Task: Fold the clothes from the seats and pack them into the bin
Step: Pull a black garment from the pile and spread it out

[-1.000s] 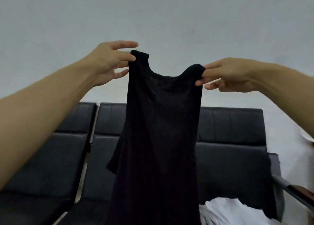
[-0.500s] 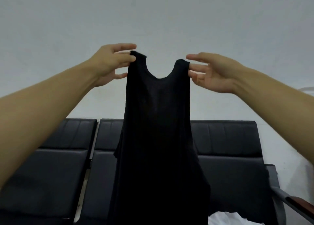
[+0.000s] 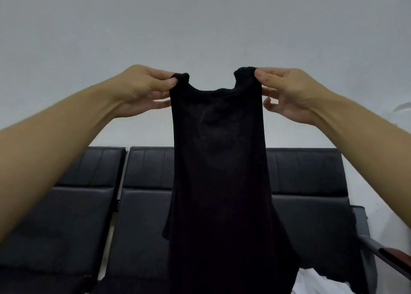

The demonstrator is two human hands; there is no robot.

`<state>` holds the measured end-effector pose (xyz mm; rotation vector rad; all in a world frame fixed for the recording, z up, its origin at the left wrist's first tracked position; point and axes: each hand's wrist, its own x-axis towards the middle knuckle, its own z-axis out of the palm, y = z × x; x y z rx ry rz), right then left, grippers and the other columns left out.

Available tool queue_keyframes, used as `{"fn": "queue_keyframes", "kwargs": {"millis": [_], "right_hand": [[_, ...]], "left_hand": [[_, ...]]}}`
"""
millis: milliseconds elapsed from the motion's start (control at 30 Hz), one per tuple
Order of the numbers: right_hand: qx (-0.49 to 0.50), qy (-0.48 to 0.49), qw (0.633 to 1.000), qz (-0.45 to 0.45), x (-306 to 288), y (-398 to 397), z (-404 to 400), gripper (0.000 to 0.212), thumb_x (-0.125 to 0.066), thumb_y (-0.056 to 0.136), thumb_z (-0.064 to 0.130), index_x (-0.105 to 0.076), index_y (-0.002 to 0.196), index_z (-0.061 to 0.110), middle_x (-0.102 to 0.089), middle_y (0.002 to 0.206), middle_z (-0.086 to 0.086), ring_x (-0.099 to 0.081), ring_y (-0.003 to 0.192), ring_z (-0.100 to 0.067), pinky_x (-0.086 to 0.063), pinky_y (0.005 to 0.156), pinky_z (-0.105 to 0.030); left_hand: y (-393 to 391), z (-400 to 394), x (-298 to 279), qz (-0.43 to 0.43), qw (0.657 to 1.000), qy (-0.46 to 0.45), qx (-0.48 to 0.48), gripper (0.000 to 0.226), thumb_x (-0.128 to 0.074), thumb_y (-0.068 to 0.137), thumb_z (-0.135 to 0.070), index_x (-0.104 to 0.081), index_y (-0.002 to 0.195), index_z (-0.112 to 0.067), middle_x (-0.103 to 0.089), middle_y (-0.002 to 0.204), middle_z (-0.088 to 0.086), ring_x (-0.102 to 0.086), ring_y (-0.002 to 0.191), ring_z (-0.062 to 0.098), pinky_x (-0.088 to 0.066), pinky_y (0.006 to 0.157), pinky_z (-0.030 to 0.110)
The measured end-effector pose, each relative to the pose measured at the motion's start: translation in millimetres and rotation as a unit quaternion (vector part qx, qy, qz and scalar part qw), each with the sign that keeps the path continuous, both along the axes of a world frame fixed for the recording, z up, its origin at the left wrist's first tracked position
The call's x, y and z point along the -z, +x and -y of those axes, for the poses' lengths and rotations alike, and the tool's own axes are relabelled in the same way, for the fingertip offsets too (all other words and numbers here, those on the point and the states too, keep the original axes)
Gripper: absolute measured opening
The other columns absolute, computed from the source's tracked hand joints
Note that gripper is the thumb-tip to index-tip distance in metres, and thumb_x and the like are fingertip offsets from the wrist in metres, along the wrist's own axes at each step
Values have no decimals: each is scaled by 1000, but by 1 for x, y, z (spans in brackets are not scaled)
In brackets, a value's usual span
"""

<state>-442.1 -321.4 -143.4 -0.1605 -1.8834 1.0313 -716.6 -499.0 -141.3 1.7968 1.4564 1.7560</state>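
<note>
A black sleeveless top (image 3: 220, 171) hangs upright in front of me, its lower end running out of the bottom of the view. My left hand (image 3: 142, 89) pinches its left shoulder strap between thumb and fingers. My right hand (image 3: 287, 91) pinches the right shoulder strap the same way. Both arms are raised at about the same height, and the neckline sags between the hands. A white garment (image 3: 315, 283) lies on the right seat, partly hidden behind the black top. No bin is in view.
A row of black padded seats (image 3: 66, 216) stands against a pale wall behind the top. A grey armrest with a dark red-brown pad (image 3: 387, 252) juts out at the right end of the row.
My right hand has let its open fingers close into a pinch on the right strap and moved outward, so the shoulders are spread wider. The left hand has kept its hold.
</note>
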Motion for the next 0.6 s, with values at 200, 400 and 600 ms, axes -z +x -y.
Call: {"fn": "queue_keyframes", "kwargs": {"millis": [200, 400, 600], "right_hand": [[-44, -74, 996, 10, 83, -3, -8, 18, -65, 100, 33, -76, 113, 27, -75, 122, 5, -68, 98, -17, -48, 90, -34], [-73, -107, 992, 7, 175, -18, 4, 14, -53, 105, 26, -66, 103, 19, -66, 68, 15, -60, 58, 0, -53, 64, -22], [-188, -101, 977, 9, 238, -35, 11, 13, -51, 96, 22, -59, 102, 13, -62, 62, 16, -59, 61, -2, -54, 72, -25]], "left_hand": [[0, -7, 83, -49, 997, -21, -57, 14, -64, 101, -9, -74, 111, -11, -78, 114, 10, -72, 115, 20, -58, 102, 33], [26, -9, 161, -14, 999, 20, 36, 17, -77, 93, -26, -74, 108, -20, -75, 113, 16, -71, 111, 27, -53, 106, 44], [44, -28, 216, -39, 993, 5, 111, 7, -73, 96, -18, -68, 100, -16, -72, 88, -6, -69, 85, 8, -55, 83, 23]]}}
